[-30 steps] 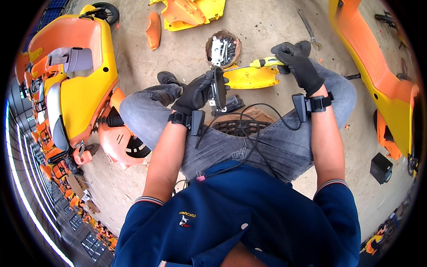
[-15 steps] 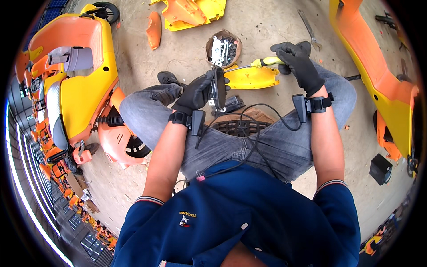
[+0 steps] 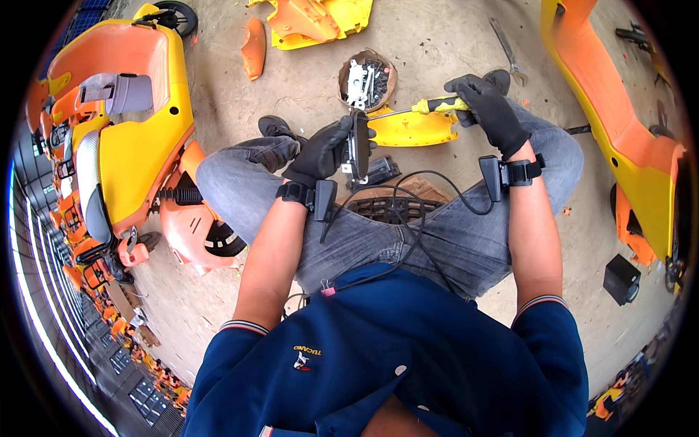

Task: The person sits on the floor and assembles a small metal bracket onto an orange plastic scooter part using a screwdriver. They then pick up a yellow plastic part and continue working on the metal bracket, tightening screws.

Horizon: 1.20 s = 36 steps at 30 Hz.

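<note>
My gloved left hand point(image 3: 320, 153) is closed around a flat dark part with a metal edge point(image 3: 357, 146), held upright above my lap. In my gloved right hand point(image 3: 483, 106) is the yellow-and-black handle of a screwdriver point(image 3: 438, 105). Its shaft points left, and the tip meets the upper end of the dark part; exactly how it seats there is too small to tell. Just beyond the shaft lies a curved yellow panel point(image 3: 415, 130). Under my hands, a dark slotted part point(image 3: 386, 210) rests between my legs, crossed by black cables point(image 3: 408, 191).
A round container of screws and metal brackets point(image 3: 368, 81) stands ahead on the concrete. A wrench point(image 3: 508, 51) lies farther right. Yellow-and-orange scooter bodies stand at left point(image 3: 145, 167) and right point(image 3: 619, 124). Loose orange and yellow panels point(image 3: 320, 22) lie at the far side.
The screwdriver handle has turned in my right hand, showing more of its black side, and the fingers have shifted on it. My left hand and the dark part stay nearly in place.
</note>
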{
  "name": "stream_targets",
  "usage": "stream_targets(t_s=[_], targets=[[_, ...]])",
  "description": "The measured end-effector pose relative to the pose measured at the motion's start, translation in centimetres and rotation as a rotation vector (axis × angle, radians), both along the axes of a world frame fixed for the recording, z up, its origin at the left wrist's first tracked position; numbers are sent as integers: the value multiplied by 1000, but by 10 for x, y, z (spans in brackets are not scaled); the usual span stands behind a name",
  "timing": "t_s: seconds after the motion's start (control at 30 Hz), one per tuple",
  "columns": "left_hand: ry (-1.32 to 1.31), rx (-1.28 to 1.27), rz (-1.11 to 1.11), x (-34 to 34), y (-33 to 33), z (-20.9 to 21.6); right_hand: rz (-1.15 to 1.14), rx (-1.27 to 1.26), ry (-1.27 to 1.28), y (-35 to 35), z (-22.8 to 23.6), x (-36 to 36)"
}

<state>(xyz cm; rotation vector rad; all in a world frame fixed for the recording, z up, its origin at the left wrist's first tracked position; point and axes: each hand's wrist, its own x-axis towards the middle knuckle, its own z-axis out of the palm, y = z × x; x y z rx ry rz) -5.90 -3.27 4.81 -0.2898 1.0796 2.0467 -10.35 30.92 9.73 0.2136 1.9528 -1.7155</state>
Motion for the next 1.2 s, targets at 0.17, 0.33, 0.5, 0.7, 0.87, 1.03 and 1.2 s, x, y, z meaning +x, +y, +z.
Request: stream_targets(t_s=[0.17,0.33,0.5,0.7,0.87,1.03,1.2], targets=[[-12,12,1,0,0,0,-71,-230,82,1,-11,2],[27,-49,-26,0,-2,-5,14,101,-51,-9,12,0],[40,-61,-29,1,-3,-4,45,43,-40,-2,12,0],[12,-17,-6,0,-1,-2,-61,-153,138,-5,-3,4],[9,-23,-6,0,-2,-3,-3,156,-67,-10,12,0],[7,-14,6,0,0,2,5,-55,49,1,-1,0],[-5,-10,11,0,0,-1,-46,-137,136,-2,-6,1]])
